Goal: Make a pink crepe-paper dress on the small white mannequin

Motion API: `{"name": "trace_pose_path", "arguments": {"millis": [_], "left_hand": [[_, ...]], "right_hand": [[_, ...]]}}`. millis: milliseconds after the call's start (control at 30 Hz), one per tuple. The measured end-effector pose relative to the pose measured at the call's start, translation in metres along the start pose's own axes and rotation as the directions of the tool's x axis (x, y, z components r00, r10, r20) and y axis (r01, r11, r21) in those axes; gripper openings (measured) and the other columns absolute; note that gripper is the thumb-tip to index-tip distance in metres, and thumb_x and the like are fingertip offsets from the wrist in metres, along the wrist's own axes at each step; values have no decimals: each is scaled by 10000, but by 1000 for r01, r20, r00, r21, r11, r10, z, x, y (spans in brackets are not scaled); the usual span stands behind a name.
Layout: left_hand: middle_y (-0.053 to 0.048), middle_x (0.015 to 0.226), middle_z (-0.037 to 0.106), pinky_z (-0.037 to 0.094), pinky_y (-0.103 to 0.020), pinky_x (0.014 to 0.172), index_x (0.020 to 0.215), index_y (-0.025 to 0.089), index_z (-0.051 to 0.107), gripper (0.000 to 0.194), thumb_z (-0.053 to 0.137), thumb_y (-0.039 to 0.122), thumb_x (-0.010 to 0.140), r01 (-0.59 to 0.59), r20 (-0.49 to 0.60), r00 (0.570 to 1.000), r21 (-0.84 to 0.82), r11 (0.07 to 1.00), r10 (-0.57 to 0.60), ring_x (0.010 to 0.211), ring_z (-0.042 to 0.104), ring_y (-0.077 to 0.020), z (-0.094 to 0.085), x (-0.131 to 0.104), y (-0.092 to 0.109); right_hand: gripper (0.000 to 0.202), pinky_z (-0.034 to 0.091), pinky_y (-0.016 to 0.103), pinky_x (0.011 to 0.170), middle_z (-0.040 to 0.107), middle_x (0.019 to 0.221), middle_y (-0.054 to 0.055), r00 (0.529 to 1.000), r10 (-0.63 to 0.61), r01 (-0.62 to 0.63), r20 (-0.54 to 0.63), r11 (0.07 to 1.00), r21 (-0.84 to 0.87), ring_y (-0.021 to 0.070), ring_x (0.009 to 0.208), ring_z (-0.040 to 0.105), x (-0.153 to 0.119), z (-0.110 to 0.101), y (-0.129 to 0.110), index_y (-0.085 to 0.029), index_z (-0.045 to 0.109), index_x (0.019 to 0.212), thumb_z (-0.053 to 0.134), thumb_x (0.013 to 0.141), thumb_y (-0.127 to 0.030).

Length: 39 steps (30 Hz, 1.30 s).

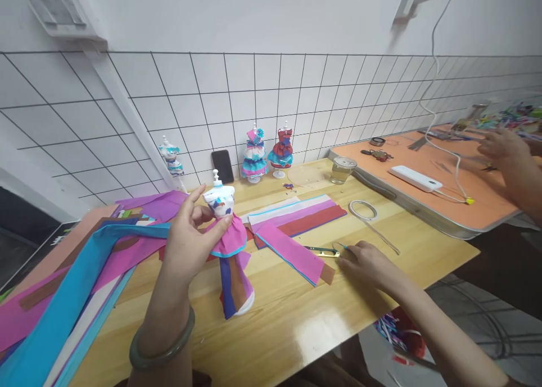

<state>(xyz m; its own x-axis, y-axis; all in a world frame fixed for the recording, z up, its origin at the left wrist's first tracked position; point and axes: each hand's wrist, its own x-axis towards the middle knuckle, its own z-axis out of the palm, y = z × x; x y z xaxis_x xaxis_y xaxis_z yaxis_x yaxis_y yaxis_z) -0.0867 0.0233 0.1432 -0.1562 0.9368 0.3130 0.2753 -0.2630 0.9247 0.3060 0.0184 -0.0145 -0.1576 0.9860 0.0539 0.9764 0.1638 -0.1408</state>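
Evidently, the left hand (190, 237) holds the miniature dress form (222, 203) around its torso, at ten o'clock from the right hand (372, 265). It looks light, its pink skirt (232, 240) soft; the stiffer torso suits gripping. Whether the right hand grips the thread snips (329, 255), one cannot tell.

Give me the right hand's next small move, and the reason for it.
Probably close the right hand on the small snips and lift them. The hand is already at their looped end, and the left hand holds the dress form at the waist, so it seems steady enough for trimming.
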Motion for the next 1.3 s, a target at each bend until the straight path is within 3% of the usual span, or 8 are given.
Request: {"name": "trace_pose_path", "arguments": {"millis": [167,367,567,700,967,1300], "left_hand": [[-19,840,649,504,-329,780,1380,220,362,816,737,286,659,2,4,1000,-13,1000,-2,852,620,-185,0,-1,2],[-21,816,648,506,-351,785,1368,220,380,793,732,289,661,-7,-1,1000,0,1000,7,850,626,-200,0,0,2],[-28,833,652,497,-352,797,1388,215,350,815,731,300,673,-6,3,1000,8,1000,6,866,619,-200,1,0,1],[-30,839,654,488,-370,830,1389,216,349,810,728,293,677,-23,6,1000,4,1000,23,860,622,-196,0,-1,1],[-1,795,631,488,-360,852,1375,219,372,807,737,263,656,-37,9,999,-51,998,37,867,618,-185,-4,-2,4],[-21,816,641,509,-336,772,1362,204,388,814,749,274,636,-32,-2,999,-113,993,32,847,623,-192,-5,-6,12]], "right_hand": [[246,426,280,603,633,684,104,998,50,-47,-25,994,96,196,616,599,4,3,4,-158,626,697,413,818,-187],[249,481,296,698,717,904,78,992,126,-109,-27,932,345,233,813,652,7,-5,24,-199,687,834,456,793,-283],[376,453,251,516,693,686,25,965,258,-235,51,761,605,168,567,597,0,-8,32,-179,688,921,507,767,-471],[432,476,243,557,703,752,45,943,321,-280,86,626,728,163,625,612,0,-4,33,-165,688,917,607,693,-525],[374,541,298,698,724,790,70,906,392,-315,158,378,871,198,726,672,-7,1,42,-184,685,864,720,614,-460],[265,585,307,636,744,803,82,885,398,-347,239,223,911,214,699,701,-12,5,48,-185,690,863,733,621,-284]]}}
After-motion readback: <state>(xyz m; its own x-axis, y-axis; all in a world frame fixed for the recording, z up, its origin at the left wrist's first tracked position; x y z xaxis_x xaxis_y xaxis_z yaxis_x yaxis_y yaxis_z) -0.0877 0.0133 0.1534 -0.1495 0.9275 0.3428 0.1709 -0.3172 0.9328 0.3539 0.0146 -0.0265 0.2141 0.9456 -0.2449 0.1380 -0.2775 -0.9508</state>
